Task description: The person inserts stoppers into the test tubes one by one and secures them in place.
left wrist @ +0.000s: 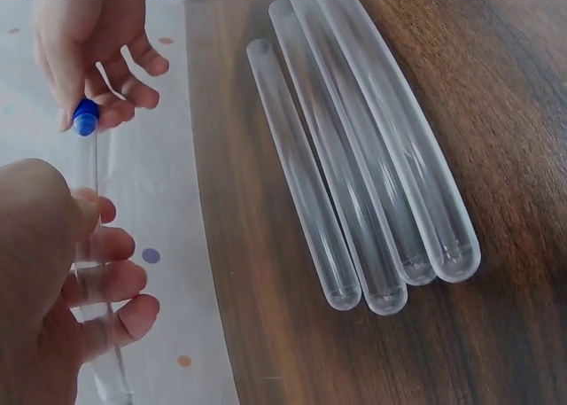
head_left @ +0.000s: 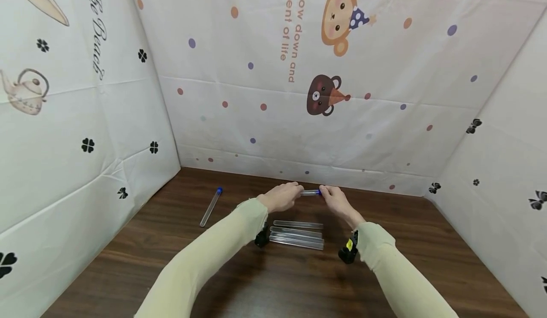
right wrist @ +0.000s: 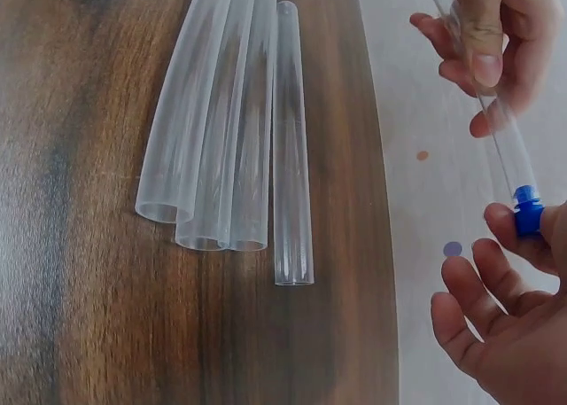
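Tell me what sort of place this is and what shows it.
Probably a makeshift work booth: white sheets printed with cartoon animals and dots form its walls, a dark wood-grain tabletop is the work surface, and clear tubes lie side by side on it.

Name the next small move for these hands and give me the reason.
Probably the right hand should press the blue cap firmly home, with the left hand steadying the held tube: the left grips that tube, the right pinches the cap at its end, and I cannot tell whether the cap is fully seated.
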A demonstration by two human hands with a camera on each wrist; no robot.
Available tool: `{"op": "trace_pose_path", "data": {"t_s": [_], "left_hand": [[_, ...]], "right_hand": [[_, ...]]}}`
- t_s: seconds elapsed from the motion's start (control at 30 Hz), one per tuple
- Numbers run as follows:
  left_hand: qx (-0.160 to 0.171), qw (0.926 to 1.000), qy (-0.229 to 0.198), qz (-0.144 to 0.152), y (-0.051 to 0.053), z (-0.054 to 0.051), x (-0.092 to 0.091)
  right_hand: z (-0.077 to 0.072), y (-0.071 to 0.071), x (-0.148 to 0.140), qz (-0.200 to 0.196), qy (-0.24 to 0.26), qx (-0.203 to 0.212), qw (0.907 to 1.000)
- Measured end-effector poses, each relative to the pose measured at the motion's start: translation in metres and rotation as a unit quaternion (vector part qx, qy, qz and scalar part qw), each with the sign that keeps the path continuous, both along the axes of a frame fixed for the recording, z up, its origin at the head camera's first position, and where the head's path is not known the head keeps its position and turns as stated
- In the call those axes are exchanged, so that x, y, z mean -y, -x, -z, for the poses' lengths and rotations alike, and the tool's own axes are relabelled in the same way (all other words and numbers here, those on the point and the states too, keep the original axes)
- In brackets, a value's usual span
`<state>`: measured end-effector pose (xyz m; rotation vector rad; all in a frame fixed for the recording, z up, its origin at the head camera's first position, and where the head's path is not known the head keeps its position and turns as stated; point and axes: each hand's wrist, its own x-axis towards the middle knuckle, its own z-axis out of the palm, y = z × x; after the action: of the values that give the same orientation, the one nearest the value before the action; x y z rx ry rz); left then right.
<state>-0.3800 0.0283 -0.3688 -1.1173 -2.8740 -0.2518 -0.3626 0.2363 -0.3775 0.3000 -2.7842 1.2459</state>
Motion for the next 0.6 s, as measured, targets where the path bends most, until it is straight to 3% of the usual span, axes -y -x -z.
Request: {"op": "trace_pose_path", "data": {"t_s": [0.17,0.3,0.47,0.6], "left_hand": [[-0.019,0.9998,-0.008,0.003,-0.002,0.000,-0.002],[-0.038,0.9991,-0.017,0.002,-0.002,-0.001,-0.003],[-0.019,0.9993,-0.029,-0.009,-0.001,0.002,-0.007],[-0.007,0.9989,-0.042,-0.019,-0.002,0.003,-0.012]], "right_hand": [[0.002,0.000,0.001,-0.003,0.033,0.001,0.9994],[0.003,0.000,0.005,0.023,0.049,-0.010,0.9985],[0.005,0.000,0.011,0.069,0.032,-0.020,0.9969],[0.006,-0.003,0.014,0.092,0.037,-0.006,0.9950]]}}
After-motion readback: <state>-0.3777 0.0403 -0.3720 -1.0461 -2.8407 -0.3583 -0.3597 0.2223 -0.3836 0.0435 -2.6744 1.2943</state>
